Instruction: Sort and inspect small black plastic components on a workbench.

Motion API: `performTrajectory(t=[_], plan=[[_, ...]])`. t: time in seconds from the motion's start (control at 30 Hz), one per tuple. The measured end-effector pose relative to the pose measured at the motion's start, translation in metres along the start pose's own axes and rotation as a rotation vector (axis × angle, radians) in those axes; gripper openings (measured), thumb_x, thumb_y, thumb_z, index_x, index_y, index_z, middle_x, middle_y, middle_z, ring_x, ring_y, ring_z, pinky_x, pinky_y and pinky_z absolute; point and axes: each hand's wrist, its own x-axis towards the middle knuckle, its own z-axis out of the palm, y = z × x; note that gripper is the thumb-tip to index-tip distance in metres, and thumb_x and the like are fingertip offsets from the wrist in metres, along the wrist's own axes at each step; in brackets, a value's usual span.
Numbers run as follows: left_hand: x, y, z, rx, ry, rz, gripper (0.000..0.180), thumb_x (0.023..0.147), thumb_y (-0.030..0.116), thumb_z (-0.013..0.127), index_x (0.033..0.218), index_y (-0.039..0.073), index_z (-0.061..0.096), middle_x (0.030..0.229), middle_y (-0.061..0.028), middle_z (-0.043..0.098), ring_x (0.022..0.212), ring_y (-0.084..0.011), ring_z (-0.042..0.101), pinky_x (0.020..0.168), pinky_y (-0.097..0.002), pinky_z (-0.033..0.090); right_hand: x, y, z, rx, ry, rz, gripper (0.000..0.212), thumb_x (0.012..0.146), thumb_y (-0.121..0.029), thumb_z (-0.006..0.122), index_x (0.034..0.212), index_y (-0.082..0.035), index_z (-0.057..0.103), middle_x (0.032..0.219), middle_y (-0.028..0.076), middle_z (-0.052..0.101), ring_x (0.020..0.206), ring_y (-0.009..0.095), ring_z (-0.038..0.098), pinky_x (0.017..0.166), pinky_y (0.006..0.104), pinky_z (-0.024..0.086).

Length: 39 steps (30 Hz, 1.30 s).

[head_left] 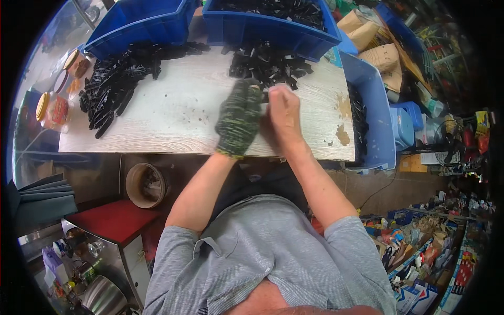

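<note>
My left hand (240, 116), in a dark green knitted glove, is closed above the white tabletop (176, 107). Close beside it on the right, my bare right hand (285, 109) is closed too, thumb uppermost. Something small and dark shows in the gap between them, blurred, and I cannot tell which hand grips it. Just beyond my fingertips lies a heap of short black plastic pieces (268, 65). A second pile, of longer black strips (116, 73), spreads over the left part of the table.
Two blue bins (149, 29) (273, 31) stand along the far edge, the right one holding black pieces. Another blue bin (375, 110) adjoins the table's right side. Jars (52, 110) sit at the left. Below are a round bucket (137, 184) and a red-topped cabinet (115, 219).
</note>
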Motion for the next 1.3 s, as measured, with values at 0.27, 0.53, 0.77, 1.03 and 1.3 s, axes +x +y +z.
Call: performTrajectory(t=[0.27,0.53,0.77,1.03,1.3], plan=[[-0.011,0.001,0.018,0.137,0.135,0.357,0.021,0.099,0.012,0.053,0.116,0.001,0.060,0.100,-0.0158,0.067,0.089,-0.0321,0.064,0.082,-0.0376,0.052,-0.004,-0.008,-0.005,0.025,-0.043,0.029,0.034,0.097,-0.026,0.052,0.072,-0.003,0.050,0.065,-0.001,0.040,0.064,0.007,0.036,0.056,0.0279,0.034],[0.013,-0.009,-0.021,0.240,0.209,0.353,0.022,0.096,0.013,0.057,0.114,0.005,0.065,0.097,-0.0138,0.069,0.089,-0.0330,0.066,0.081,-0.0414,0.052,0.013,-0.020,-0.046,0.366,0.259,0.392,0.027,0.096,-0.025,0.048,0.083,-0.001,0.052,0.059,0.001,0.041,0.043,0.014,0.040,0.048,0.0404,0.055],[0.042,0.006,-0.001,0.887,-0.108,0.349,0.024,0.092,0.018,0.053,0.111,0.012,0.067,0.100,-0.0127,0.071,0.093,-0.0314,0.068,0.083,-0.0455,0.054,0.048,-0.034,-0.134,0.304,0.695,0.337,0.030,0.094,-0.031,0.054,0.088,-0.002,0.047,0.054,0.004,0.028,0.041,0.017,0.034,0.060,0.0501,0.059],[0.028,-0.004,0.000,0.268,0.043,0.241,0.037,0.085,0.008,0.069,0.122,0.009,0.065,0.106,-0.0147,0.072,0.103,-0.0310,0.068,0.085,-0.0391,0.055,0.022,-0.020,-0.088,0.254,0.244,0.497,0.034,0.091,-0.032,0.062,0.099,0.001,0.059,0.052,0.000,0.034,0.041,0.016,0.040,0.045,0.0383,0.054],[0.008,0.001,0.013,0.190,-0.150,0.459,0.044,0.087,0.015,0.073,0.129,0.006,0.061,0.107,-0.0146,0.068,0.087,-0.0231,0.068,0.078,-0.0328,0.055,0.000,-0.024,-0.037,0.061,-0.166,0.474,0.032,0.096,-0.036,0.062,0.089,-0.004,0.064,0.053,-0.001,0.047,0.041,0.010,0.045,0.040,0.0317,0.051]])
